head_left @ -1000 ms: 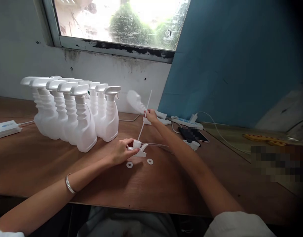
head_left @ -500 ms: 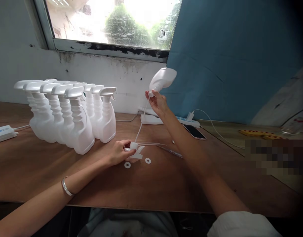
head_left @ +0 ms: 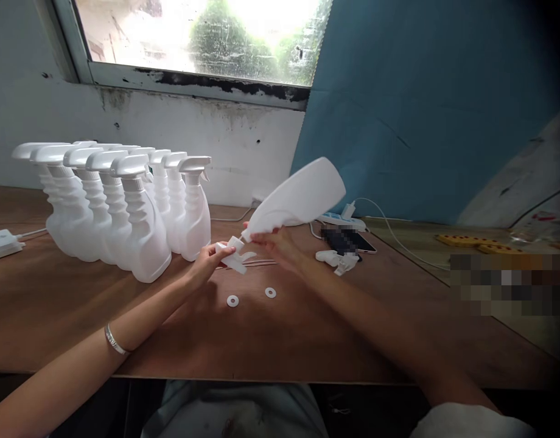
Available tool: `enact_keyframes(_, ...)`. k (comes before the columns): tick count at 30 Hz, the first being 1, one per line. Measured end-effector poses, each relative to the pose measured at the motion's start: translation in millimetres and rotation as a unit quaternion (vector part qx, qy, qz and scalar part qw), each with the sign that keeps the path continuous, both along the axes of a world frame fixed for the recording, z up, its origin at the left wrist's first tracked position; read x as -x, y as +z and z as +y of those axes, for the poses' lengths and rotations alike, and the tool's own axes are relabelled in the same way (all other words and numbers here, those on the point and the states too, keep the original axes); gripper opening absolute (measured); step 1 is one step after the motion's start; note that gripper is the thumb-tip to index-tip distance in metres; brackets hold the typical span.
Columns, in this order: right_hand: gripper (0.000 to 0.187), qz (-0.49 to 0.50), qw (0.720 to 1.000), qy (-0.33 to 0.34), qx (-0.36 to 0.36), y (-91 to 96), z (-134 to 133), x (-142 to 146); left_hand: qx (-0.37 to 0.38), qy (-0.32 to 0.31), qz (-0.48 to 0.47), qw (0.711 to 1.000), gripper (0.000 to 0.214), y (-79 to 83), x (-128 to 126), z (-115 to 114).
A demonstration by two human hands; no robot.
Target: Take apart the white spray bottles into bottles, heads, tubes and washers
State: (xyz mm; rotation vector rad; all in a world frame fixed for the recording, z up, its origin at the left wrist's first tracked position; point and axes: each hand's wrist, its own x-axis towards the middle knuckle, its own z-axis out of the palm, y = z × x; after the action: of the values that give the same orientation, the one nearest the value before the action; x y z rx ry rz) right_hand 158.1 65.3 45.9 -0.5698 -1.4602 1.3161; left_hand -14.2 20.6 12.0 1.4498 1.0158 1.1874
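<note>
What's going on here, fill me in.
The left hand holds a white spray head. The right hand holds a tilted white bottle, its mouth end close to the spray head; whether they are joined is hard to tell. Two flat white rings lie on the table nearer the person's body. Upright spray bottles stand grouped to the left.

Brown tabletop, upright white spray bottles, two flat rings

Spray bottles left of sprayer head
</note>
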Motion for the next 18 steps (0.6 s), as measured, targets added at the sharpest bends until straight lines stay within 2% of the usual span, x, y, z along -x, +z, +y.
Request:
enact_keyframes(4, 0.028, -0.041, 0.999, 0.014, 0.016, -19.7, -22, 0, 0.088, -0.046, -0.096, 0.99, 0.036, -0.9, 0, 2)
enact_keyframes(9, 0.024, -0.055, 0.998, 0.005, 0.044, -29.2, -35, -2, 0.215, -0.121, -0.164, 0.955, 0.031, -2.1, -6, -4)
enact_keyframes(13, 0.017, -0.071, 0.995, 0.01, 0.065, -36.3, -49, -1, 0.244, -0.122, -0.198, 0.942, 0.025, -4.6, -10, -8)
enact_keyframes(18, 0.012, -0.103, 0.993, 0.003, 0.06, -41.9, -52, -5, 0.248, -0.074, -0.189, 0.947, 0.024, -6.3, -8, -3)
